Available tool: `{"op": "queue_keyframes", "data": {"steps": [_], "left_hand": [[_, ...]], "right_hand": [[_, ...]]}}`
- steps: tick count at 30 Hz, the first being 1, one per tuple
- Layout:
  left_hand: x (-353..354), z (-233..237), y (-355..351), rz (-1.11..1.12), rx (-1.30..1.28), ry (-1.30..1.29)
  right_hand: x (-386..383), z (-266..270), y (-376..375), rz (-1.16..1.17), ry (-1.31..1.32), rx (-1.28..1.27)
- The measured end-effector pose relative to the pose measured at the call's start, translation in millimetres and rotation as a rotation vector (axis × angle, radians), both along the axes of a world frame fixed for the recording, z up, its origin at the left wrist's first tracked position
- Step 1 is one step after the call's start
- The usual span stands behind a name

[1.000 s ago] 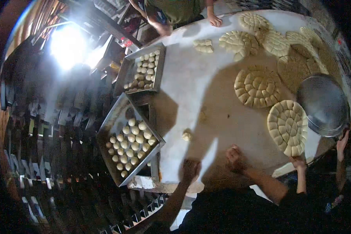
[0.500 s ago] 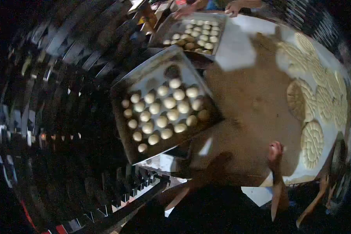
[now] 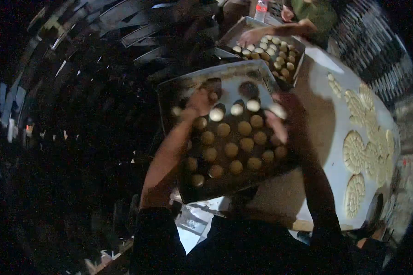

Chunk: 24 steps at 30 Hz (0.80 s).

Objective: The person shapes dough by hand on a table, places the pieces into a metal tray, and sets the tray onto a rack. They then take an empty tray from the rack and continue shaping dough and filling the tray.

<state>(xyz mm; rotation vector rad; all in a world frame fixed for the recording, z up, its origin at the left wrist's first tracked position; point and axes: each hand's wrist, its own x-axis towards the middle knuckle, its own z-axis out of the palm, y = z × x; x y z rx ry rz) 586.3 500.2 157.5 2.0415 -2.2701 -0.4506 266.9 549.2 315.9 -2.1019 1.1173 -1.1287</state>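
Note:
A dark metal tray (image 3: 173, 85) holds rows of round dough balls (image 3: 231, 150). Over its upper left part is my left hand (image 3: 201, 101), fingers curled together; what they hold, if anything, is too small to make out. A pale dough ball (image 3: 216, 114) lies just below and right of these fingers. My right hand (image 3: 277, 124) is over the tray's right side, beside another pale ball (image 3: 278, 110); motion and shadow blur its fingers. Much of the tray is in shadow.
Behind is a second tray (image 3: 299, 62) of dough balls, with a co-worker's hand (image 3: 251, 36) over it. A bottle (image 3: 260, 10) stands beyond. Patterned flat dough pieces (image 3: 354, 151) lie on the table (image 3: 328, 183) at right.
Both my hands are now over the near tray; my right hand was over the table before. The view has shifted, and the co-worker's arm now reaches across the far tray.

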Motion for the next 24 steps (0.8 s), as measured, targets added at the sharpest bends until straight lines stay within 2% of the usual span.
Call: {"op": "queue_keyframes", "data": {"steps": [1, 2, 3, 4, 5, 6, 7, 10, 11, 13, 15, 16, 17, 18, 20, 21, 24], "left_hand": [[8, -17, -5, -0.053, -0.010, -0.069], [8, -17, -1, 0.023, -0.068, -0.035], [2, -18, 12, 0.091, -0.122, -0.007], [-6, 19, 22, 0.048, -0.054, 0.170], [-15, 58, 32, 0.013, 0.026, 0.347], [-11, 60, 28, 0.046, 0.011, 0.326], [-10, 50, 23, 0.072, 0.002, 0.310], [-21, -3, 0, 0.046, -0.197, 0.179], [-51, 24, 1, 0.064, -0.286, 0.005], [-144, 93, 2, 0.086, -0.465, 0.056], [-250, 115, -19, -0.242, -0.448, 0.214], [-299, 117, -28, -0.405, -0.429, 0.284], [-347, 105, -53, -0.679, -0.403, 0.306], [-396, 110, -61, -0.728, -0.209, 0.371], [-492, 118, -69, -0.790, 0.196, 0.457], [-535, 102, -84, -0.765, 0.299, 0.349], [-632, 18, -123, -0.546, 0.498, 0.416]], "right_hand": [[32, -10, -23, 0.131, 0.090, -0.082], [58, -22, -49, 0.260, 0.175, -0.165], [80, -45, -67, 0.313, 0.401, -0.023], [94, -58, -79, 0.357, 0.620, 0.120], [94, -58, -78, 0.359, 0.520, -0.020], [88, -58, -72, 0.353, 0.417, -0.156], [75, -60, -64, 0.337, 0.317, -0.281], [-29, -66, -35, 0.141, 0.174, -0.291], [-77, -56, -25, 0.064, 0.186, -0.284], [-161, -58, -8, -0.152, 0.174, -0.157], [-233, -99, 7, -0.434, 0.073, 0.082], [-261, -116, 17, -0.478, 0.113, 0.060], [-285, -131, 27, -0.516, 0.152, 0.038], [-311, -147, 39, -0.548, 0.194, 0.025], [-373, -183, 73, -0.619, 0.145, 0.155], [-405, -200, 91, -0.643, 0.112, 0.217], [-511, -223, 151, -0.677, 0.228, 0.115]]}}
